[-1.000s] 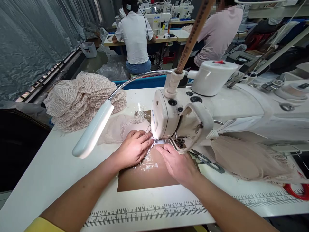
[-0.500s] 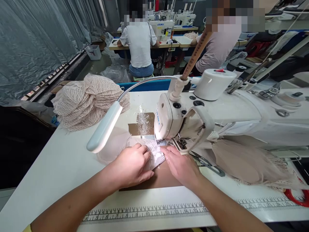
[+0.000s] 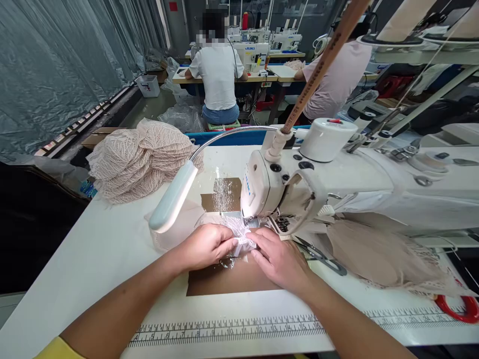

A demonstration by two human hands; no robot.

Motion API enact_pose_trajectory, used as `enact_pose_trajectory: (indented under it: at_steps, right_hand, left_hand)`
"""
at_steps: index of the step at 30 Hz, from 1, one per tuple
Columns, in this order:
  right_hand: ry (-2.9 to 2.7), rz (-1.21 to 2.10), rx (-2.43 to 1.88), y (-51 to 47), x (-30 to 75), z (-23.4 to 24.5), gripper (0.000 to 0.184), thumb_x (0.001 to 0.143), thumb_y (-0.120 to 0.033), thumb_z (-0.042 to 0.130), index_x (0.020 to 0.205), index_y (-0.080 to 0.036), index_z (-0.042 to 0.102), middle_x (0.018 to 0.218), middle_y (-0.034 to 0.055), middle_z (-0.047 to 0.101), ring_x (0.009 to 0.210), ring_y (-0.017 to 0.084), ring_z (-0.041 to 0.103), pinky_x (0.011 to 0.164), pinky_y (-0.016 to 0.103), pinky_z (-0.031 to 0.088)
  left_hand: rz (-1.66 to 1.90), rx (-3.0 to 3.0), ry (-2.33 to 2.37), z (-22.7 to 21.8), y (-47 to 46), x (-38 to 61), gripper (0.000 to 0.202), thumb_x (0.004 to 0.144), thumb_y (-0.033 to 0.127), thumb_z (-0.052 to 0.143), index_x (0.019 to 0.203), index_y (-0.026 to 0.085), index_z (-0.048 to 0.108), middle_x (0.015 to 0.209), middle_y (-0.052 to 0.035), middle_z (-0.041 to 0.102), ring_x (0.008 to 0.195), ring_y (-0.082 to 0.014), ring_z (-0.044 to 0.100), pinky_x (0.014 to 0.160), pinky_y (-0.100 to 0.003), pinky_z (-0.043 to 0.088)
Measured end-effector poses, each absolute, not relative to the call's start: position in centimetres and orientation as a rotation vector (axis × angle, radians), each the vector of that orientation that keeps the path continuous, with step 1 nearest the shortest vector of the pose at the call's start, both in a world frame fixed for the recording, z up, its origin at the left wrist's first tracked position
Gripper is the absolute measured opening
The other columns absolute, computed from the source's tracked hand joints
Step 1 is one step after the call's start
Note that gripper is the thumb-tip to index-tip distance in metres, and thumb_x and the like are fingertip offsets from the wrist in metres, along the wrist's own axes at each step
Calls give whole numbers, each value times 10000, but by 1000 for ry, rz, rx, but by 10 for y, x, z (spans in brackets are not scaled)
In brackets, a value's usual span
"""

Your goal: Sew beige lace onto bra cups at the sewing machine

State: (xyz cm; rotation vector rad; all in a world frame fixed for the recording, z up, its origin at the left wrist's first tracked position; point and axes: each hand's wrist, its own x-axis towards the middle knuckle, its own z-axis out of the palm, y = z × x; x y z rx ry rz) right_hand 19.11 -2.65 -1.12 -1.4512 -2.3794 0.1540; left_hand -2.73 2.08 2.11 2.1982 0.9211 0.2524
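A piece of pale lace fabric (image 3: 236, 230) lies under the needle area of the white sewing machine (image 3: 258, 187). My left hand (image 3: 211, 244) pinches its near edge between thumb and fingers, left of the needle. On the right, my right hand (image 3: 275, 254) grips the same edge, thumb and fingertips close to the needle. Sheer mesh (image 3: 170, 239) spreads out to the left of the lace, beneath the lamp. Brown tape (image 3: 232, 279) covers the table below my hands. Beside my right hand lie dark thread snips (image 3: 322, 257).
A stack of lace pieces (image 3: 142, 159) sits at the back left. The lamp (image 3: 174, 197) hangs over the table on a bent metal neck. More beige mesh pieces (image 3: 374, 254) and red-handled scissors (image 3: 458, 309) lie right. A printed ruler (image 3: 228, 331) runs along the front edge. Two people sit ahead.
My left hand has gone from resting flat-curled on the lace to pinching its near edge. The lace edge is now gathered up between both hands. The view has shifted slightly.
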Motion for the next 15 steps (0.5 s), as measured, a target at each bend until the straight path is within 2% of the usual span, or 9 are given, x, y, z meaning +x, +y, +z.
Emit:
enact_pose_trajectory:
  at_steps: [4, 8, 11, 15]
  right_hand:
    - [-2326, 113, -1512, -24, 185, -15, 249, 876, -176, 465, 1025, -224, 659, 802, 46, 662, 695, 165, 586, 576, 247, 392]
    - [-2290, 174, -1471, -22, 184, -15, 244, 908, -182, 429, 871, -214, 668, 756, 28, 661, 664, 141, 574, 562, 235, 365]
    - [-2285, 228, -1383, -24, 189, -14, 244, 915, -192, 438, 829, -205, 667, 772, 27, 657, 696, 139, 573, 610, 239, 373]
    - [-2326, 224, -1271, -31, 194, -15, 239, 931, -215, 465, 807, -193, 667, 748, 21, 630, 703, 136, 554, 667, 253, 366]
  left_hand:
    - [280, 1956, 905, 17, 29, -33, 442, 955, 442, 375, 610, 167, 412, 541, 42, 428, 499, -79, 378, 487, -194, 316]
    - [276, 1993, 873, 16, 30, -33, 416, 955, 423, 380, 635, 166, 447, 568, 38, 457, 518, -85, 401, 505, -198, 324]
    - [259, 2198, 769, 25, 28, -34, 360, 948, 380, 410, 700, 163, 554, 667, 11, 559, 619, -111, 490, 596, -214, 384]
    - [206, 2429, 709, 37, 22, -35, 245, 933, 317, 451, 889, 191, 656, 825, -27, 649, 789, -167, 566, 761, -275, 431]
